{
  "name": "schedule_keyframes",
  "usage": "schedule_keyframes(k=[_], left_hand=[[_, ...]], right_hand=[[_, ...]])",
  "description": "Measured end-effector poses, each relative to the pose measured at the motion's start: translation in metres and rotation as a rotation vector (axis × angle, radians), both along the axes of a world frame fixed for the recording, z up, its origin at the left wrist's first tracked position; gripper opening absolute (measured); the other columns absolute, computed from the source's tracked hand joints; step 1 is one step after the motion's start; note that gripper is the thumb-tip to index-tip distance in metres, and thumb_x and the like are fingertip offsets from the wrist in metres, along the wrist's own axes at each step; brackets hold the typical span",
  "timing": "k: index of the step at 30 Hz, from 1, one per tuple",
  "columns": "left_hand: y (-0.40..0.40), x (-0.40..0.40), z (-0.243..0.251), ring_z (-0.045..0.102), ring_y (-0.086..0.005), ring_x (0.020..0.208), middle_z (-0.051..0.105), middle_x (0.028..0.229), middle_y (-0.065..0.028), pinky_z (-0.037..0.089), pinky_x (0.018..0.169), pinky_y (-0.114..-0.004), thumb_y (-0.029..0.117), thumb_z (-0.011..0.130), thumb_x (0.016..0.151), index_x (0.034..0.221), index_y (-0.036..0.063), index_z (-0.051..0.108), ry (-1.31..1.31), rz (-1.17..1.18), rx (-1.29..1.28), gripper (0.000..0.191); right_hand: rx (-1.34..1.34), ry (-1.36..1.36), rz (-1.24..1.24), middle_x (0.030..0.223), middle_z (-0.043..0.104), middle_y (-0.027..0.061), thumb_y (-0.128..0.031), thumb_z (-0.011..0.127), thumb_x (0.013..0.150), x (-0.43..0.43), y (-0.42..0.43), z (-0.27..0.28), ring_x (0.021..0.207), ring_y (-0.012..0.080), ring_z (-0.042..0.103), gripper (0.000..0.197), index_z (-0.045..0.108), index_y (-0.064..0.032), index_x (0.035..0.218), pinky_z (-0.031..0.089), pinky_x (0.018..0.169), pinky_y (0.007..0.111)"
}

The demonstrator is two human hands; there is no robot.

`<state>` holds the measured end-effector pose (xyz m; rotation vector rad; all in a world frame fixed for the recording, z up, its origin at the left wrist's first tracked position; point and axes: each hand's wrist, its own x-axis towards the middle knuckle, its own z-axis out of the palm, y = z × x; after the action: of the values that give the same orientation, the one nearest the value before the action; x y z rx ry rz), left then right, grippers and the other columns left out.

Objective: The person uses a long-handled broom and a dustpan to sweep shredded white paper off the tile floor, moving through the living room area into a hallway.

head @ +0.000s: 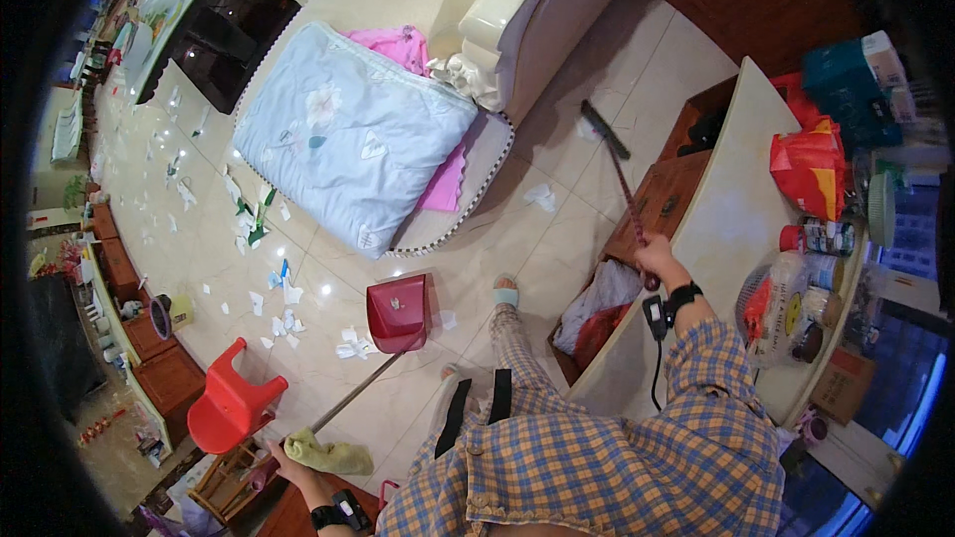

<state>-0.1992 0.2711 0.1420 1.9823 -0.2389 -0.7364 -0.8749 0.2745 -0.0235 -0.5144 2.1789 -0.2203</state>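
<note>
My right hand [656, 256] is closed around the handle of a broom [627, 190], whose dark bristle head lies on the tiles at the upper right, beside a white scrap. At the lower left, my left hand [287, 465] is near the lower end of the metal pole of a red dustpan [395, 313]; a yellow-green cloth [328, 453] covers part of the grip, so I see its fingers poorly. The dustpan rests on the floor with a small bit in it. White paper scraps [357, 344] lie just left of it, and more scraps, some green or blue, spread across the left floor.
A beige sofa [485, 164] bears a folded light-blue quilt [351, 134]. Left of the dustpan stands a red plastic stool [231, 403]. A long cabinet [716, 201] with open compartments runs along my right, with bags and jars beyond. Dark cabinets line the far left.
</note>
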Motion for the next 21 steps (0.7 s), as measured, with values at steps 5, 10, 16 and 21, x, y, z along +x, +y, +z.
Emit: schedule_keyframes(k=[5,10,16,21], left_hand=[[0.019,0.047,-0.028,0.053,-0.0199,0.075,0.052,0.089,-0.0113,0.044,0.063,-0.032,0.035,0.05,0.078,0.098,-0.0049,0.046,0.243,0.003,-0.082,0.045],[0.007,-0.006,0.021,0.054,-0.021,0.066,0.052,0.078,-0.0078,0.047,0.05,-0.035,0.041,0.051,0.076,0.085,0.002,0.05,0.155,-0.048,-0.124,0.04],[0.062,0.121,-0.036,0.053,-0.0177,0.058,0.054,0.069,-0.0085,0.045,0.054,-0.028,0.033,0.052,0.077,0.074,-0.0014,0.055,0.168,-0.069,-0.267,0.034],[0.113,0.183,-0.042,0.051,-0.0156,0.062,0.053,0.071,-0.0089,0.043,0.059,-0.027,0.027,0.05,0.079,0.075,-0.0031,0.053,0.145,-0.027,-0.264,0.03]], right_hand=[[-0.123,-0.103,0.055,0.054,0.047,0.0049,0.0,0.05,0.061,0.068,0.074,0.018,0.044,0.0147,0.046,0.015,0.051,-0.0042,0.076,0.038,0.039,0.028],[-0.077,-0.188,0.056,0.057,0.045,0.0053,0.001,0.049,0.064,0.165,0.147,0.027,0.044,0.0152,0.046,0.019,0.045,-0.0051,0.081,0.039,0.037,0.03],[-0.018,-0.299,0.032,0.057,0.047,0.0057,0.002,0.05,0.066,0.29,0.177,0.061,0.045,0.0171,0.049,0.021,0.048,-0.0017,0.086,0.039,0.04,0.03],[0.056,-0.548,-0.059,0.054,0.047,0.007,0.002,0.05,0.068,0.365,0.172,0.095,0.041,0.0153,0.046,0.017,0.048,-0.0013,0.085,0.039,0.036,0.029]])
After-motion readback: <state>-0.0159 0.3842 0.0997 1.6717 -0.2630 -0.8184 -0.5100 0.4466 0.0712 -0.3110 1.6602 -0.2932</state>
